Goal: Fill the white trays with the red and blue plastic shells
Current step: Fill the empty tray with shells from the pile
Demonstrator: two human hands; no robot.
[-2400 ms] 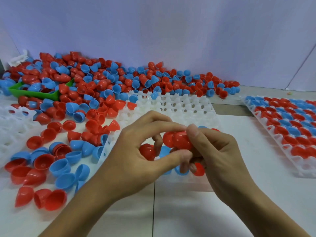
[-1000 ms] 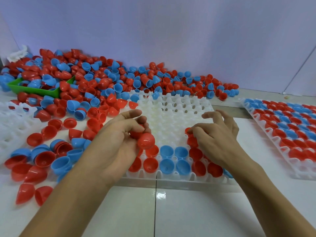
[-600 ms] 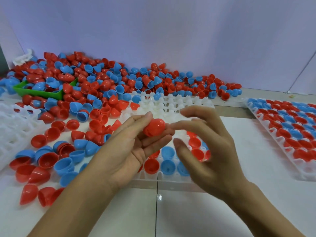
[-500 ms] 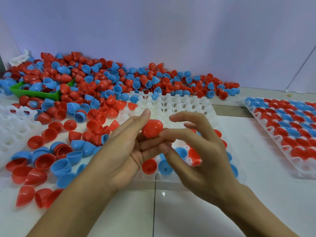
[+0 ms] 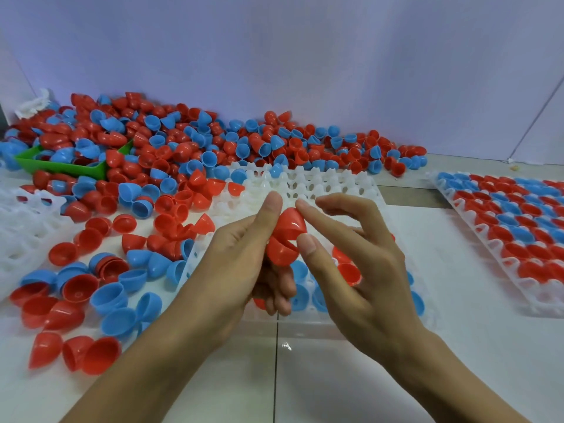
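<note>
My left hand [image 5: 244, 270] holds a stack of nested red shells [image 5: 282, 250] above the white tray [image 5: 320, 186] in the middle. My right hand [image 5: 360, 270] pinches the top red shell [image 5: 291, 222] of that stack between thumb and forefinger. The tray's near rows hold red and blue shells [image 5: 348, 271], partly hidden behind both hands. Its far rows are bare white cups.
A big heap of loose red and blue shells [image 5: 189, 154] lies along the wall and spreads left. A green bin [image 5: 65, 167] sits in it. A full tray [image 5: 518, 227] lies at the right, another white tray [image 5: 21, 227] at the left edge.
My right hand left the tray's cups and came up to the stack in my left hand. Its thumb and forefinger now pinch the top red shell, which tilts off the stack.
</note>
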